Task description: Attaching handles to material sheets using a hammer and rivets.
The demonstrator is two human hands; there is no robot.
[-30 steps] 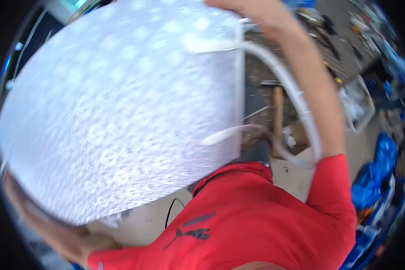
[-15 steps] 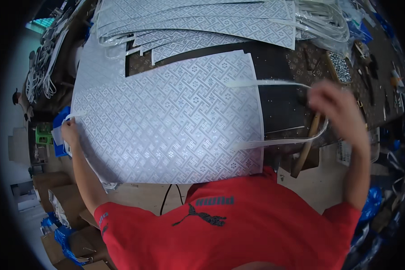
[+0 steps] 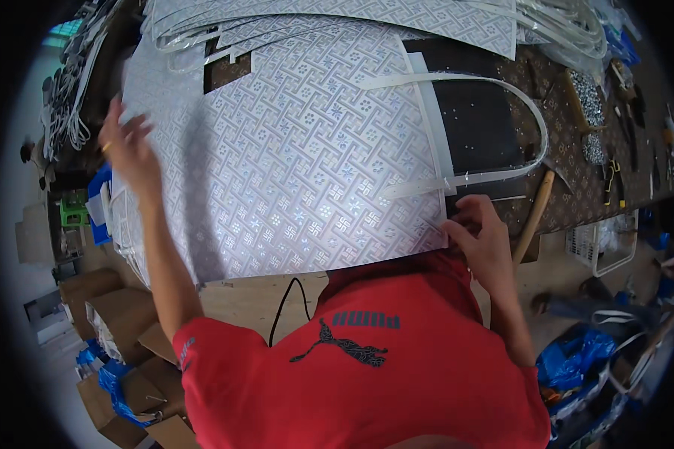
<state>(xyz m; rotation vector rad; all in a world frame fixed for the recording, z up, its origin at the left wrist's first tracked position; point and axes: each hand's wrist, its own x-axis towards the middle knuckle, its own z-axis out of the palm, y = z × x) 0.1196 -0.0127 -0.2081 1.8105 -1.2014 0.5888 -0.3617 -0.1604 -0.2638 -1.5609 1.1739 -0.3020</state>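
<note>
A silver-white sheet (image 3: 307, 165) with a lattice and flower pattern lies across the table in front of me. From its right side a pale strap handle (image 3: 541, 127) loops out over a black board (image 3: 475, 120). Another pale edge shows just beneath the sheet's right side. My right hand (image 3: 487, 239) pinches the sheet's near right corner, thumb on top; its fingertips are partly hidden. My left hand (image 3: 133, 146) is raised over the left part of the sheet, fingers apart and slightly blurred, holding nothing.
More patterned sheets (image 3: 337, 11) are stacked at the far side. To the right are a wooden handle (image 3: 535, 213), a tray of small metal pieces (image 3: 586, 101) and yellow-handled scissors (image 3: 614, 183). Cardboard boxes (image 3: 120, 329) stand low left; a white basket (image 3: 610, 243) is low right.
My left hand has let go of the sheet's left edge and risen. My right hand has left the strap handle for the near right corner. The sheet has shifted away from me.
</note>
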